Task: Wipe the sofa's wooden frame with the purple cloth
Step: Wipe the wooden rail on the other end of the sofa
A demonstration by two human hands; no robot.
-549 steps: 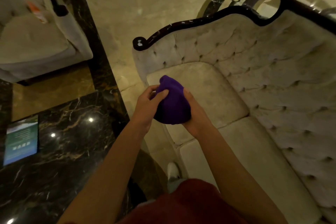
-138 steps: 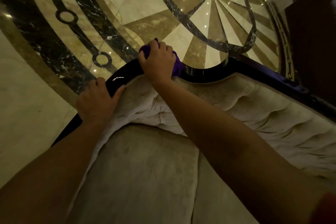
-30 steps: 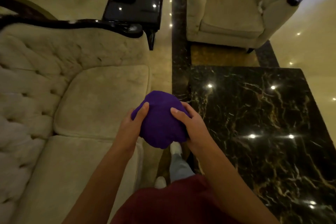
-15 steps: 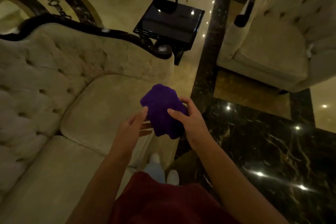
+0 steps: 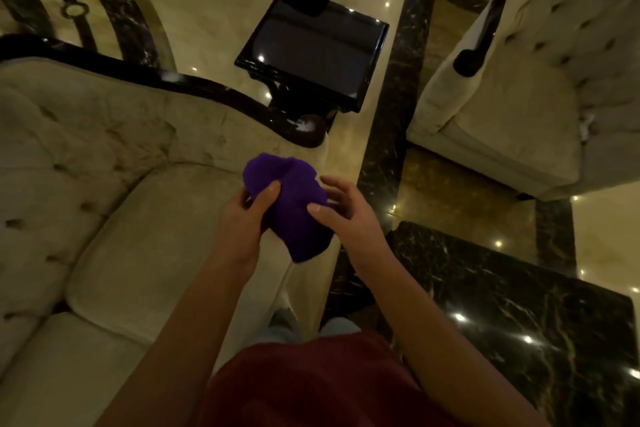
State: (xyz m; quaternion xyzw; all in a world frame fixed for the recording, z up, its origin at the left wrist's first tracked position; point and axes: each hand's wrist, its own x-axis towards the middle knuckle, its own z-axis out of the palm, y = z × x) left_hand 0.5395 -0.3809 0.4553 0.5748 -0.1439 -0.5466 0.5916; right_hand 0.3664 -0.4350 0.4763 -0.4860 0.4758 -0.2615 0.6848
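A bunched purple cloth [image 5: 289, 204] hangs in the air between my two hands, above the sofa's front right corner. My left hand [image 5: 244, 218] grips its left side with thumb on top. My right hand [image 5: 343, 215] touches its right side with the thumb and fingertips, the other fingers spread. The cream tufted sofa [image 5: 104, 201] fills the left half of the view. Its dark glossy wooden frame [image 5: 194, 87] runs along the top of the backrest and ends in a scroll [image 5: 306, 133] just beyond the cloth.
A black glossy side table [image 5: 311, 52] stands past the sofa's arm. A cream armchair [image 5: 526, 90] with a dark wooden rail sits at the right. A black marble coffee table [image 5: 519, 322] is at the lower right. My feet stand between sofa and table.
The view has swung toward the sofa's right arm, bringing the scroll end closer. My left hand has taken a firmer hold on the cloth, and my right fingers have spread.
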